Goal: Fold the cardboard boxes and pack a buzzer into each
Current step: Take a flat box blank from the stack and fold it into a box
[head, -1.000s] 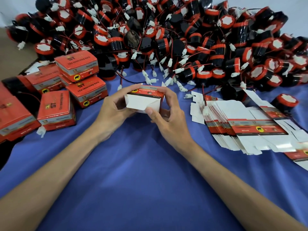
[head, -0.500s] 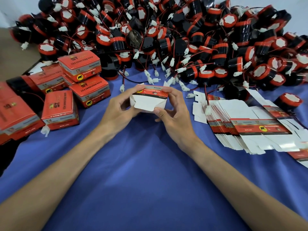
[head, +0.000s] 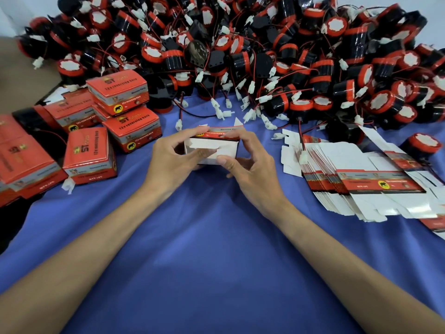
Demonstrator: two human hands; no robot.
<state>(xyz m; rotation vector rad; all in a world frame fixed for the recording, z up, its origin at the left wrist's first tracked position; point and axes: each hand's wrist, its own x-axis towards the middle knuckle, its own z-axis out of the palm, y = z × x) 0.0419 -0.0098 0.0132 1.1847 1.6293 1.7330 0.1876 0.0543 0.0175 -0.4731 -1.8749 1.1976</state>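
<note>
I work over a blue cloth (head: 216,256) that runs bare from my wrists back toward my elbows, so there is plenty of room to draw either hand toward me. Beyond my fingertips, the heap of buzzers (head: 265,56) spans the whole far side, with its loose white plugs spilling almost up to my knuckles. Outboard of my right hand (head: 255,169) lies the fanned stack of flat blanks (head: 361,189), near but not touching. Outboard of my left hand (head: 168,165) the finished boxes (head: 89,155) are stacked, just beside my wrist.

The box in work (head: 212,143) sits between the two hands, lifted a little off the cloth as far as I can tell. Its long axis runs from one palm to the other. The red printed face is turned away from me and the white flapped side faces back toward my wrists. Both hands hold it with fingers curled over the far top edge. The right thumb (head: 225,161) presses on the white flap, and I judge I am tucking that side closed.

For the buzzer, I judge the right hand is nearer. The heap's edge comes closest just beyond and outboard of its fingertips, and the left hand could steady the box alone. The trailing wires there could snag on neighbouring buzzers.
</note>
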